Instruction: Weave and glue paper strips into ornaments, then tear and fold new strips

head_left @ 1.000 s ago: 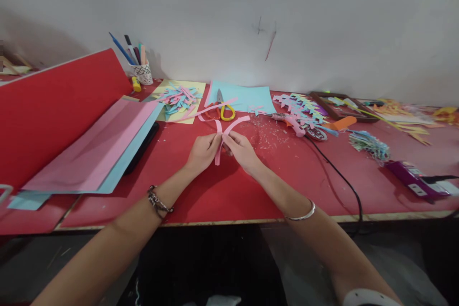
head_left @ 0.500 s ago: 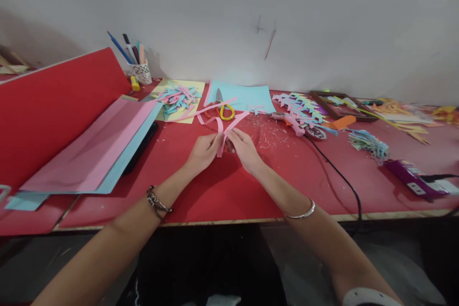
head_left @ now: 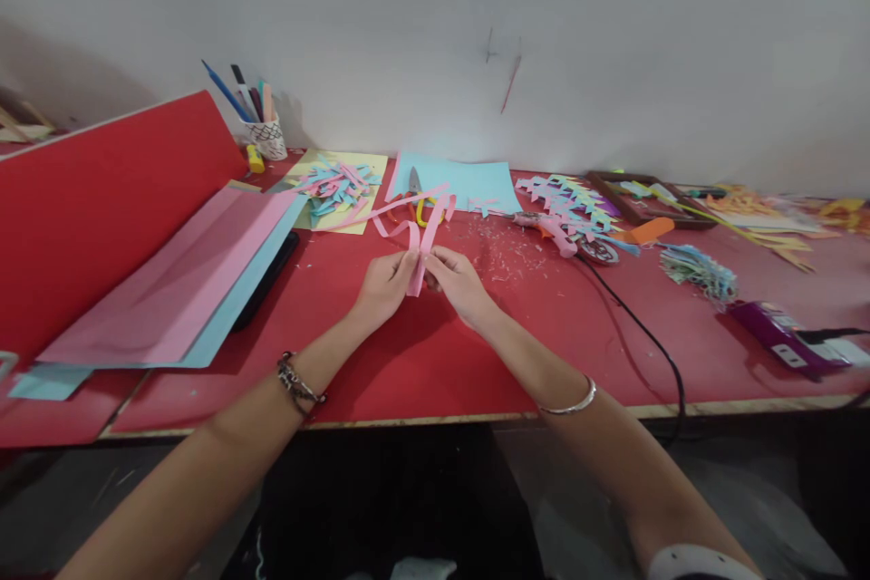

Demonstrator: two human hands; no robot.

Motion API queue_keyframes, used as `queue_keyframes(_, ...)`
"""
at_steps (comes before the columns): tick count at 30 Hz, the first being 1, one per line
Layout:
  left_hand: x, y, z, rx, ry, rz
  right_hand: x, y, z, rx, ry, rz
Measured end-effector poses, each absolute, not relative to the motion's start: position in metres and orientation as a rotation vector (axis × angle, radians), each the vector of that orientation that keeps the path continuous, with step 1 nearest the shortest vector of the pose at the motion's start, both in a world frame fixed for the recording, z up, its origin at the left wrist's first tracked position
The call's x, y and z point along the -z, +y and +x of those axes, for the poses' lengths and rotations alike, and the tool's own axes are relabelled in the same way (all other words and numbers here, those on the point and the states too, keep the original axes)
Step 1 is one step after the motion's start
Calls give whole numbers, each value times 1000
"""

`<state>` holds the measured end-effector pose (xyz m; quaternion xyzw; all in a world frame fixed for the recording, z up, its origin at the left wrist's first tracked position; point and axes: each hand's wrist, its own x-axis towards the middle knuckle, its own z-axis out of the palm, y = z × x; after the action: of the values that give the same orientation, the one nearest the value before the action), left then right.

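Observation:
Over the middle of the red table, my left hand (head_left: 385, 287) and my right hand (head_left: 459, 279) meet at a folded pink paper strip (head_left: 436, 225). Both hands pinch it between thumb and fingers, and its folded lower end pokes out below the thumbs. Two arms of the strip rise from the hands; the right one curls over at its top, the left one bends away leftward. Just behind lie yellow-handled scissors (head_left: 415, 184), partly covered by the strip. A pile of short pink and blue paper pieces (head_left: 341, 188) rests on a yellow sheet to the left.
Pink and blue sheets (head_left: 156, 276) lean by a red board (head_left: 115, 208) on the left. A pen cup (head_left: 267, 139) stands behind. To the right are a pink glue gun (head_left: 555, 234) with its black cord, zigzag paper strips (head_left: 567, 202) and a purple power strip (head_left: 788, 340).
The right arm of the pink strip has swung more upright and its end now curls over. Both hands have stayed nearly in place, with a slight shift of the fingers.

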<state>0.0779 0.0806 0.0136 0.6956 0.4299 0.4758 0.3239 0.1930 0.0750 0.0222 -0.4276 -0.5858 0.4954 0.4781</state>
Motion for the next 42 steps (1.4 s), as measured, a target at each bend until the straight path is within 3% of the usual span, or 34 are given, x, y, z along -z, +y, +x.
queue_keyframes(42, -15, 78, 77, -1185, 1212, 1773, -19, 76, 194, -1155, -1386, -1086)
